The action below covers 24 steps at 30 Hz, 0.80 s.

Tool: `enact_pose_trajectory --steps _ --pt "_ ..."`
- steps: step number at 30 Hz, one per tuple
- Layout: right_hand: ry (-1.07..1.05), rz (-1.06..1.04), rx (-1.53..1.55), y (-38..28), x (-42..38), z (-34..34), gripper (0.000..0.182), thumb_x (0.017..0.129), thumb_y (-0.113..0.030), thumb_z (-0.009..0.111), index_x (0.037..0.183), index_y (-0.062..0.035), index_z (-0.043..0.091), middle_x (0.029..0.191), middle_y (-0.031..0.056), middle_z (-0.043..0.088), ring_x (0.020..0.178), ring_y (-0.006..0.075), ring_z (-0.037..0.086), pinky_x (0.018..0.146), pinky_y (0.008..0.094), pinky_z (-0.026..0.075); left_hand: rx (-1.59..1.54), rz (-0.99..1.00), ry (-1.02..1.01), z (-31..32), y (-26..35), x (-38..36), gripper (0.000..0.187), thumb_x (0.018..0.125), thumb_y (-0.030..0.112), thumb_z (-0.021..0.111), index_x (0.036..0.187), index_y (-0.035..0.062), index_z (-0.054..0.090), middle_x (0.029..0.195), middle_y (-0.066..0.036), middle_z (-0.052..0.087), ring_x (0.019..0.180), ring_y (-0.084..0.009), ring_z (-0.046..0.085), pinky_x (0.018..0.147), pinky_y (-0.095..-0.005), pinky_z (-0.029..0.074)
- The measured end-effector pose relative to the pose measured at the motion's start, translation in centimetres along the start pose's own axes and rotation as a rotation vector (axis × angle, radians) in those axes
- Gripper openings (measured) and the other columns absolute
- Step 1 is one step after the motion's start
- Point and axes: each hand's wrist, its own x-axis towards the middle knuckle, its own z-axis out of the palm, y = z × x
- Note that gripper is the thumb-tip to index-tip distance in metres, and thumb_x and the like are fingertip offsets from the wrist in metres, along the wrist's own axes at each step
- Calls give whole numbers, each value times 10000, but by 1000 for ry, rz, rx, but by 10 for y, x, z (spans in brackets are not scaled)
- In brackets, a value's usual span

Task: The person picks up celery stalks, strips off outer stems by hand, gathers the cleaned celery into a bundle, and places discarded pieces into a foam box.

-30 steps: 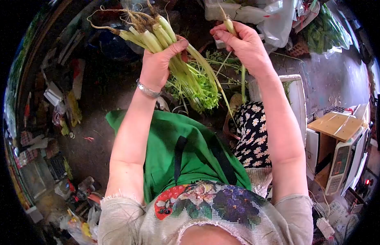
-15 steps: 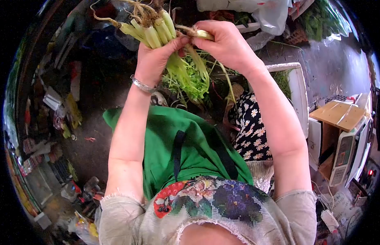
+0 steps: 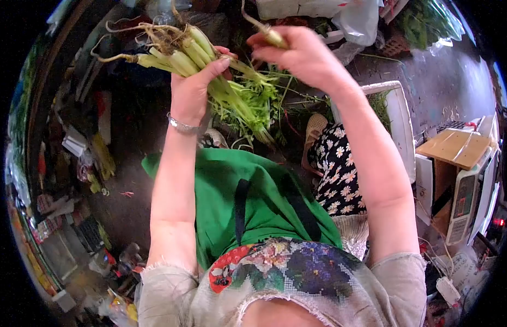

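Note:
A bunch of pale green stalks (image 3: pixel 183 61) with brown roots points up and to the left, and my left hand (image 3: pixel 194 90) is closed around it. Its leafy ends (image 3: pixel 248 103) hang down to the right. To the right and apart from the bunch, my right hand (image 3: pixel 291 57), slightly blurred, is closed on a single stalk (image 3: pixel 275 38) whose thin root sticks up. Both hands are above the green apron (image 3: pixel 264 185), near the top of the view.
A white box (image 3: pixel 403 114) holding greens stands right of my right forearm. Further right are a scale (image 3: pixel 461 207) and a wooden board (image 3: pixel 455 147). Leafy greens (image 3: pixel 427 24) lie at the upper right, near a plastic bag (image 3: pixel 358 22). Assorted packages lie at the left.
My hands have moved apart. The left one has shifted left and slightly down with the bunch, while the right one now holds the single stalk away from it.

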Motion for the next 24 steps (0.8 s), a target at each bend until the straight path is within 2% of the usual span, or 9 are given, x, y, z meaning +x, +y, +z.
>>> enact_pose_trajectory --steps 3,5,8,11,15,17,19,21,24 --pt "-181 52 2 -3 -1 19 262 851 -182 658 1037 2 652 831 40 669 783 88 570 732 258 455 -59 -32 -23 5 0 -2 151 781 -27 648 929 0 631 898 -83 670 753 -156 611 681 -268 503" --pt "-208 50 71 -3 1 17 271 841 -201 663 1010 11 655 794 49 671 751 100 578 708 267 453 -62 -14 4 5 5 -4 148 789 -18 639 936 -4 626 899 -101 671 746 -153 599 688 -267 497" --pt "-267 106 -94 1 4 -4 288 835 -234 658 982 15 653 785 51 664 740 105 573 711 270 453 -175 -18 -47 -19 3 6 169 804 -2 628 970 -17 600 913 -137 664 700 -159 580 682 -271 486" --pt "-224 136 29 1 -2 -6 253 844 -208 654 965 14 650 773 37 654 749 93 572 732 254 441 -280 -8 9 -32 2 13 228 811 4 628 1034 -17 584 964 -152 653 699 -169 583 683 -273 488" --pt "-189 172 134 -2 -1 0 241 859 -192 646 992 8 622 771 24 650 742 80 567 724 242 433 -368 -67 -30 -21 -1 11 325 798 16 661 1105 -13 560 1034 -160 639 700 -187 597 658 -286 502" --pt "-145 178 239 -11 -2 4 229 843 -196 653 974 -9 669 773 27 668 727 87 548 717 267 449 -301 -104 -2 -17 -11 7 330 795 23 663 1106 -12 560 1018 -159 648 707 -185 598 652 -288 501" --pt "-191 76 297 -5 -2 15 235 846 -196 658 991 -11 669 784 28 666 731 84 546 718 271 454 -279 -77 28 11 -2 -1 287 781 34 678 1049 -11 585 951 -114 668 701 -175 600 637 -291 499" --pt "-182 102 192 -2 1 18 253 839 -219 659 993 -19 671 794 44 672 737 97 567 724 284 461 -255 -139 52 3 -3 0 233 774 40 690 988 -10 613 928 -88 664 690 -177 597 633 -293 501" --pt "-213 160 -1 6 2 -3 239 863 -229 633 959 -12 656 756 4 642 690 53 527 649 222 417 -356 -137 216 -18 -1 5 204 764 32 706 950 -2 631 860 -65 625 688 -177 593 636 -296 508"
